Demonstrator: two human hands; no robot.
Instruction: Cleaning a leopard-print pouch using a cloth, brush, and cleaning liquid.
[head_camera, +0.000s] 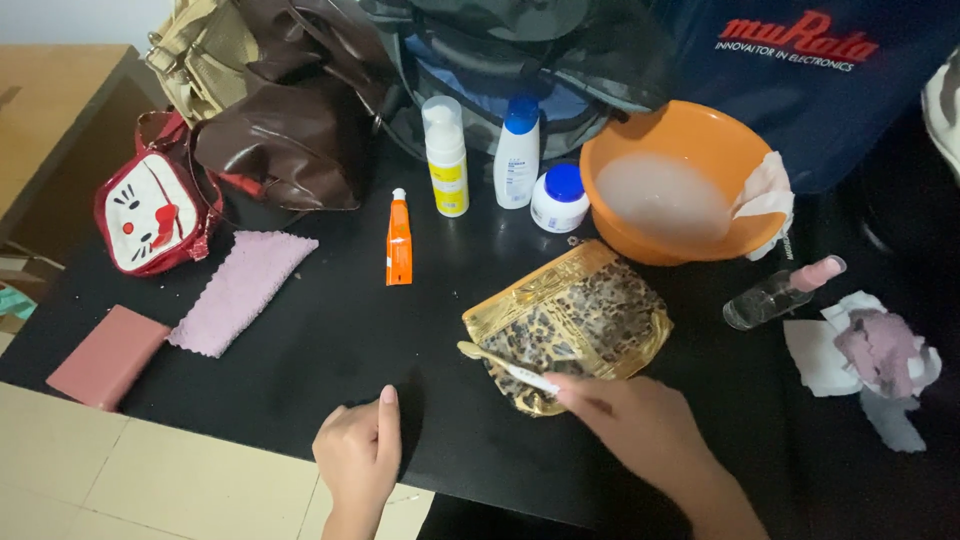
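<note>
The right hand (640, 420) is pinching a light, stiff toothbrush (505, 366) by its handle, bristles pointing ten o'clock over the limp, likely slippery leopard pouch (580, 320), while the left hand (360, 455) is resting loosely curled and empty on the table (320, 340).

left hand (360, 455): bare, no ring, short plain nails | right hand (640, 425): bare, no glove | wrists and forearms: uncovered, no sleeves, watch or bracelet in view
</note>
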